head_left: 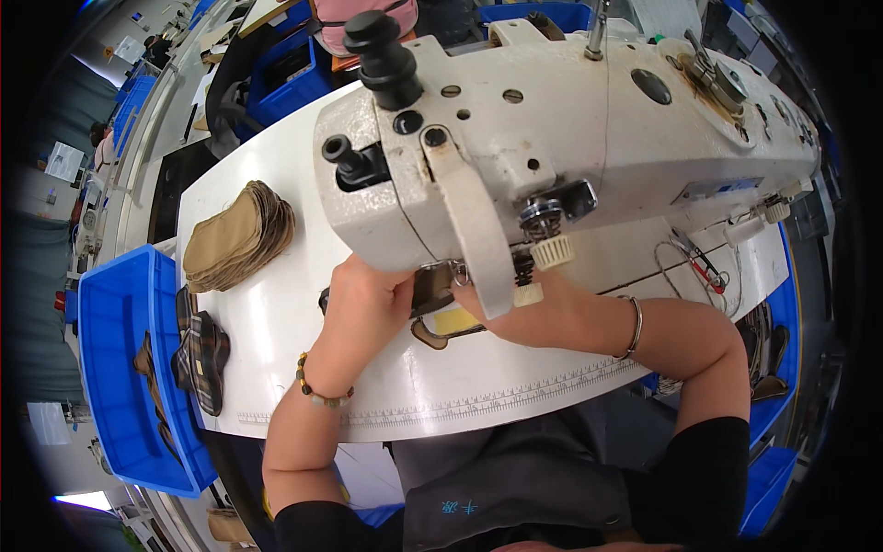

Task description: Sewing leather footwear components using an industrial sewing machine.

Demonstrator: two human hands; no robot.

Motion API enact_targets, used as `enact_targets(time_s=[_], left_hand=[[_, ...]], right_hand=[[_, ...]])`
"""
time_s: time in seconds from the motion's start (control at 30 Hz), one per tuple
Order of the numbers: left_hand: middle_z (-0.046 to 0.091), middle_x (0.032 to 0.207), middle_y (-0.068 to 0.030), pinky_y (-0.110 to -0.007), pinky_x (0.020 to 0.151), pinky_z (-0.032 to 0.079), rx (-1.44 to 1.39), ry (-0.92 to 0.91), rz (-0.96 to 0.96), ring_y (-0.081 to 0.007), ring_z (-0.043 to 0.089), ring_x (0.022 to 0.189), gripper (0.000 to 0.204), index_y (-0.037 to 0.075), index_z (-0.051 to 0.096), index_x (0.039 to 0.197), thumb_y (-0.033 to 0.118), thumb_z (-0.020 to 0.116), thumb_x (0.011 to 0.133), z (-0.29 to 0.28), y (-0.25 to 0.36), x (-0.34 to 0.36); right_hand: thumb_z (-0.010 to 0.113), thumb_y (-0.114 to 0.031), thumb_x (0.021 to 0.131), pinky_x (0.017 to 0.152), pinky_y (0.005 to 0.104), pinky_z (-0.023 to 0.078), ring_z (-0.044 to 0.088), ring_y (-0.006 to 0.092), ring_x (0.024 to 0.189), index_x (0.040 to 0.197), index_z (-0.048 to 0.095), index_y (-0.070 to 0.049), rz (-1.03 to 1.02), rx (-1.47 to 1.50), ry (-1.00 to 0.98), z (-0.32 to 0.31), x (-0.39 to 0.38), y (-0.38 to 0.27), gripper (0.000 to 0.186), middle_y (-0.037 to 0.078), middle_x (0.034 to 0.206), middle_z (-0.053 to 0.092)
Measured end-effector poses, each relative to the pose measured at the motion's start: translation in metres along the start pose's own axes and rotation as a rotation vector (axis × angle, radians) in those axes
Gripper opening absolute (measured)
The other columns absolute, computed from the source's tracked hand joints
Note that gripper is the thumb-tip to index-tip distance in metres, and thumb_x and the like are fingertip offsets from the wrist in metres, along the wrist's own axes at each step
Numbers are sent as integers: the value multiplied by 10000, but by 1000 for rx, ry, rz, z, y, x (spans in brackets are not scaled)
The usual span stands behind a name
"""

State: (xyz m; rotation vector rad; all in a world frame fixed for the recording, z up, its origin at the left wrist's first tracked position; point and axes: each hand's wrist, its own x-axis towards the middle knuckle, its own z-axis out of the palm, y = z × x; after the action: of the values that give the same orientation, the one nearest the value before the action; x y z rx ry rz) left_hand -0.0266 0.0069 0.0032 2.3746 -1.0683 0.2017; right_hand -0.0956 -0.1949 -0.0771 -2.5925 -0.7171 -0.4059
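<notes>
A white sewing machine stands across the table in front of me, its head above both hands. My left hand is closed at the left of the needle area, thumb and fingers on the edge of a dark brown fabric piece. On the other side of that piece is my right hand; the machine's lever and knobs hide most of its fingers. Just below the fabric piece, a curved tan-edged piece and a yellow patch show on the table. The needle and the stitching point are hidden.
Left on the white table lies a stack of tan fabric pieces. Plaid pieces hang between the table edge and a blue bin. Red-handled scissors lie at right. A printed ruler runs along the near edge.
</notes>
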Motion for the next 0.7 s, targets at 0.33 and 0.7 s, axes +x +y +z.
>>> enact_targets(time_s=[0.33,0.7], left_hand=[[675,734,-119,-351,604,526,24,-160,-123,-319,648,655,201,86,757,874,-1,709,699,-12,12,8],[708,855,4,-315,609,543,179,70,392,-190,663,746,229,127,744,876,140,793,653,15,-8,5]], right_hand=[[635,-30,747,436,329,434,545,185,526,714,489,-82,-436,-306,158,-21,11,3,159,1,608,466],[689,-49,679,520,314,481,613,236,608,823,657,-121,-194,-36,401,-29,12,1,164,38,732,608]])
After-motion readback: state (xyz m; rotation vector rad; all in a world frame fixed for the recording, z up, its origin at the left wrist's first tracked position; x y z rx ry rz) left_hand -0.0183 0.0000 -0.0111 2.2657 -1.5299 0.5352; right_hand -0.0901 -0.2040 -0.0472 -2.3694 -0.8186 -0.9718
